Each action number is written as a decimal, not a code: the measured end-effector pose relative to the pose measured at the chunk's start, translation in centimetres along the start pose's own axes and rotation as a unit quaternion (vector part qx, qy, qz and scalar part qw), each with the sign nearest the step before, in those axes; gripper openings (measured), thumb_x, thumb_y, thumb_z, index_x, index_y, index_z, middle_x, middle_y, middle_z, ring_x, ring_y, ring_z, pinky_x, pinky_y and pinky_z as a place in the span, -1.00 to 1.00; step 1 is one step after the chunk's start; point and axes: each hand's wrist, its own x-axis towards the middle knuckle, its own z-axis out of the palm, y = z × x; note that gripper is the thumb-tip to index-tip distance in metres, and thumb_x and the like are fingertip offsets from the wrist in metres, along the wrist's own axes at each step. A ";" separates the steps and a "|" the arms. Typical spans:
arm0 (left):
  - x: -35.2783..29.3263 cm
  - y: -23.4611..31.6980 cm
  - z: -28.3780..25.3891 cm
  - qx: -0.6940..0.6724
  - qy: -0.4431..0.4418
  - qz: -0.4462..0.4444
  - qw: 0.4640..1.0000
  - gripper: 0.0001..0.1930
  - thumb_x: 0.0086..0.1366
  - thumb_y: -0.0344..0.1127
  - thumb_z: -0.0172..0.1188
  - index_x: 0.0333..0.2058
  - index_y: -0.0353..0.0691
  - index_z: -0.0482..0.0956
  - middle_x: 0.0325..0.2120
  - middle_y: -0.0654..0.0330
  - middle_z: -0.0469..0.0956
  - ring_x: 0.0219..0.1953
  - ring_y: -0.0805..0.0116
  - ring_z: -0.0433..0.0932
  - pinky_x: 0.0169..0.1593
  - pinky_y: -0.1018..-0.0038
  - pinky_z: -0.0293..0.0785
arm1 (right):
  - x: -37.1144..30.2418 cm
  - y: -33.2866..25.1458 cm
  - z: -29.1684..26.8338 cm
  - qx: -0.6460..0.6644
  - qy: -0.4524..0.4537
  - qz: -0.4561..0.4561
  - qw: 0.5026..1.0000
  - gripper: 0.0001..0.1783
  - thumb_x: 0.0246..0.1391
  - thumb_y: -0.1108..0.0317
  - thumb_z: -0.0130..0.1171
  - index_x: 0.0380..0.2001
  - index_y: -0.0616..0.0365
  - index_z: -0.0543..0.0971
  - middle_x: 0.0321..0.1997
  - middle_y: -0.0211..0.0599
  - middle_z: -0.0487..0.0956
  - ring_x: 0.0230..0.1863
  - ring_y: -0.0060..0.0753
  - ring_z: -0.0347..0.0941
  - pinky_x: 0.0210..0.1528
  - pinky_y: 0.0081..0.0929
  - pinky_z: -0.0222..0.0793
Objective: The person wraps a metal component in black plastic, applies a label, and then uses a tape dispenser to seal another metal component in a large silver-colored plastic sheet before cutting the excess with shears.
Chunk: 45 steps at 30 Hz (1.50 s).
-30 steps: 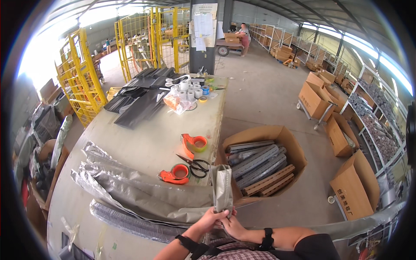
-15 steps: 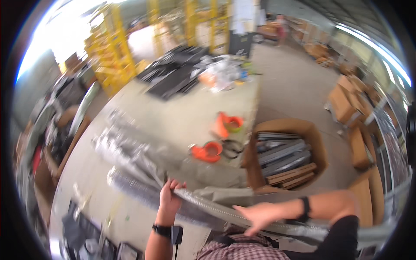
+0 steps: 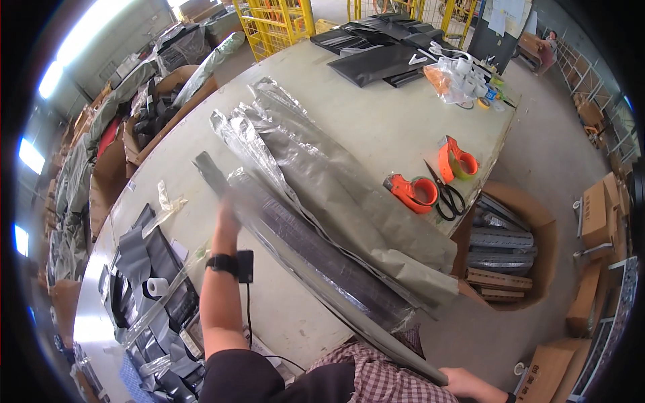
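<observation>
Head view: A long, narrow grey strip of pliable-looking sheet [image 3: 212,174] is held slantwise above a pale, smooth-topped worktable [image 3: 376,127], alongside the near edge of a dark grey roll wrapped in clear film [image 3: 309,252], its far tip carried past the roll's far end. The two hands are set well apart: the bare left hand [image 3: 227,213] is placed at the strip beside the roll's far end, its grip too blurred to be told, while the bare right hand [image 3: 470,384] is clasped on the strip past the roll's near end.

Should the left hold be loose, the far tip could be twisted or let slip. The roll could be nudged, or its wrapping snagged, as the strip is run so close to it. Wrinkled grey-green sheets [image 3: 349,195], spread along the roll's other side, could then be pushed askew. A thin black cable [image 3: 249,312], hung from the left wrist on the roll's left, could be caught by a low sweep of the strip.
</observation>
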 end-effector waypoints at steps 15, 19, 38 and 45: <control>10.5 -3.1 -8.0 0.180 0.085 -0.036 0.979 -0.59 0.25 0.05 -0.04 -0.28 -0.23 0.49 -0.44 0.26 0.47 -0.40 0.43 0.43 -0.33 0.47 0.35 | 4.8 1.8 2.4 -0.163 0.299 -0.062 0.938 -0.58 -0.30 0.31 0.18 -0.25 0.08 0.38 -0.32 -0.13 0.43 -0.27 -0.02 0.40 -0.30 -0.17 0.37; 12.3 1.6 -17.0 0.129 0.063 -0.092 0.985 -0.59 0.29 0.01 -0.10 -0.16 -0.24 0.43 -0.28 0.15 0.50 -0.23 0.28 0.49 -0.09 0.38 0.40 | 8.0 1.1 1.9 -0.192 0.326 -0.123 0.917 -0.56 -0.29 0.35 0.21 -0.22 0.11 0.39 -0.20 -0.18 0.44 -0.14 -0.10 0.39 -0.19 -0.24 0.36; 13.4 -0.9 -15.8 0.170 0.167 -0.160 0.958 -0.40 0.20 0.16 -0.02 0.07 -0.13 0.26 -0.01 0.10 0.35 0.00 0.15 0.37 -0.01 0.18 0.35 | 9.1 6.1 3.2 -0.099 0.321 -0.011 0.942 -0.80 -0.29 0.28 0.17 -0.51 0.08 0.47 -0.51 -0.22 0.52 -0.40 -0.05 0.47 -0.38 -0.17 0.37; 10.9 1.7 -11.0 0.198 0.088 0.111 0.970 -0.41 0.29 0.13 -0.25 0.17 -0.09 0.13 0.20 0.19 0.09 0.21 0.16 0.08 0.22 0.16 -0.02 | 6.8 5.4 1.2 -0.156 0.441 -0.101 0.878 -0.76 -0.32 0.47 0.10 -0.45 0.13 0.37 -0.56 -0.20 0.50 -0.47 -0.07 0.44 -0.45 -0.19 0.32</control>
